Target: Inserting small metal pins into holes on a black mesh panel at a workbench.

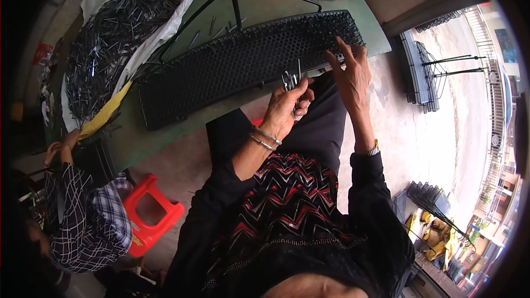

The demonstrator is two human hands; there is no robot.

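Note:
My left hand [284,107] is closed around a bunch of thin dark pins [290,80] whose ends stick up past the thumb. Over the right end of a long black perforated rack [221,66], my right hand [354,74] has its fingers apart, the fingertips close to a dense cluster of short black pieces [331,25] standing in the holes. Whether anything tiny lies at those fingertips is too small to make out. The rack lies slantwise on a green table [165,138], and its left part shows bare holes.
A white sack [185,0] heaped with dark pins [110,38] lies at the far left. Black metal legs [232,0] rise behind the rack, near loose pins [194,38]. Another person in a checked sleeve [74,198] works at left, beside a red stool [146,215]. Racks [417,74] stand at right.

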